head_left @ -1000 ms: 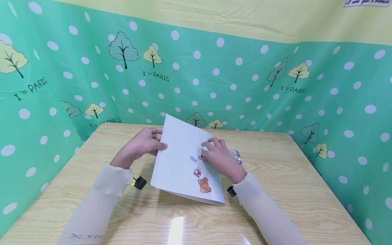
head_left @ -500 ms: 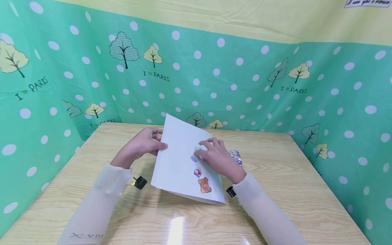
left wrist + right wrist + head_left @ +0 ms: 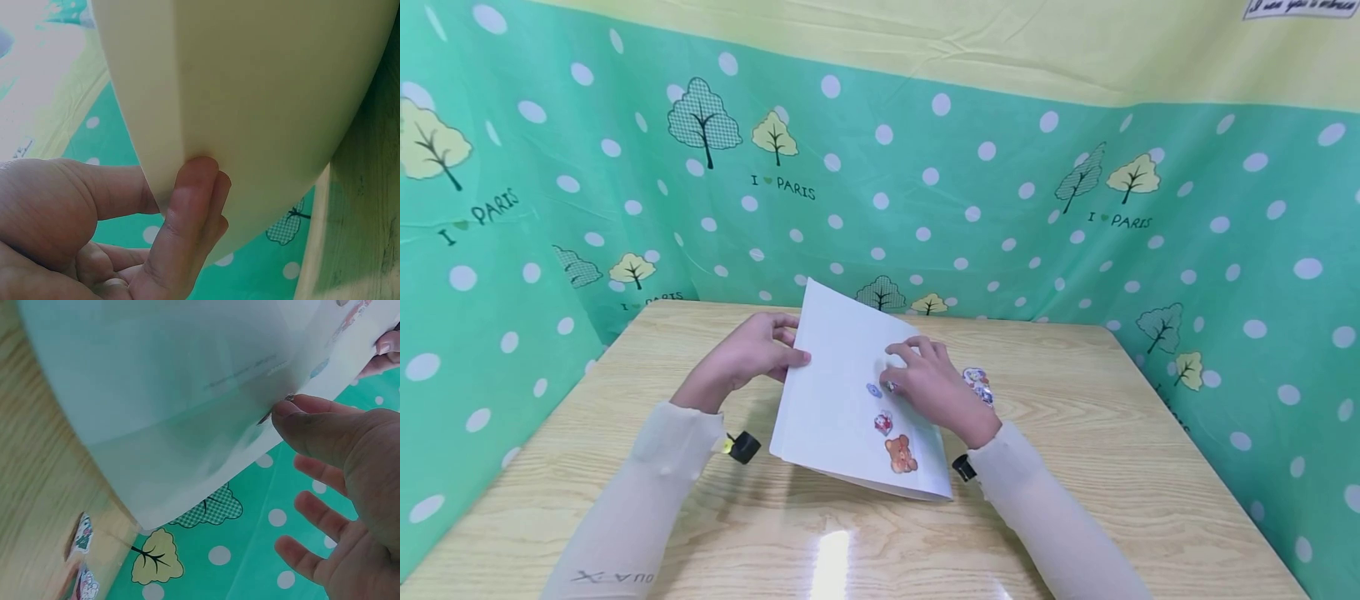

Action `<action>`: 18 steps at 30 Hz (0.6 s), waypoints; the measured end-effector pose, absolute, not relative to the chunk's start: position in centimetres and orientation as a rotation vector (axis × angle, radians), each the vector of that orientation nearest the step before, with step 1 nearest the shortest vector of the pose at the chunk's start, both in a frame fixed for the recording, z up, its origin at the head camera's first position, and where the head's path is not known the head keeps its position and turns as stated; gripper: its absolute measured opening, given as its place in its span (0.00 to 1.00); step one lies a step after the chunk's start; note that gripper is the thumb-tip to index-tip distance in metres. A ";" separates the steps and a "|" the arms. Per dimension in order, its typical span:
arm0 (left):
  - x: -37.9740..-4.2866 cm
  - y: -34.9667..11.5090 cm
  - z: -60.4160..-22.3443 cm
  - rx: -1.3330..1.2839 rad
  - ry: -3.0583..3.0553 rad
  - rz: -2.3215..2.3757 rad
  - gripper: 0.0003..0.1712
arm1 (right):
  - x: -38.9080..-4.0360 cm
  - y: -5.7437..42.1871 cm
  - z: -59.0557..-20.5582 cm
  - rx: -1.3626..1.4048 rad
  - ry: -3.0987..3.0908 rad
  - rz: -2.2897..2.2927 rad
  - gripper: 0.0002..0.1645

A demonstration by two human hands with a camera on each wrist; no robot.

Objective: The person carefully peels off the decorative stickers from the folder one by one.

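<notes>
Apparently at a sticking step; pinching a small sticker [image 3: 265, 417] in the fingers of the right hand [image 3: 940, 387], at the face of a white sheet [image 3: 838, 375] tilted over the worktop [image 3: 1075, 450]; gripping its left edge in the fingers of the left hand [image 3: 748, 354]; next, probably needing a firm press; showing fingertips [image 3: 197, 175] behind the sheet only from the left wrist.

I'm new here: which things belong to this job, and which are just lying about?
Part of the job:
White paper, gripped by the left hand
Small sticker, pinched by the right hand
Bear sticker, red-and-white sticker, blue sticker, all on the paper
Loose stickers nearby, probably

Just around:
Dotted cloth
Wooden table, merely the work surface
</notes>
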State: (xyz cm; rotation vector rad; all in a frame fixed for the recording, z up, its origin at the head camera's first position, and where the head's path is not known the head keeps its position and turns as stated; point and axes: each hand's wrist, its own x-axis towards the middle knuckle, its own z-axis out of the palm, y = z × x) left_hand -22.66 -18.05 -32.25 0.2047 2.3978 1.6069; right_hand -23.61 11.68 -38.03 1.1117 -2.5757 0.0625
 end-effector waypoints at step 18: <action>-22.6 -18.0 -32.2 0.204 2.393 1.611 0.39 | -23.4 11.1 -37.8 1.067 -2.721 0.001 0.11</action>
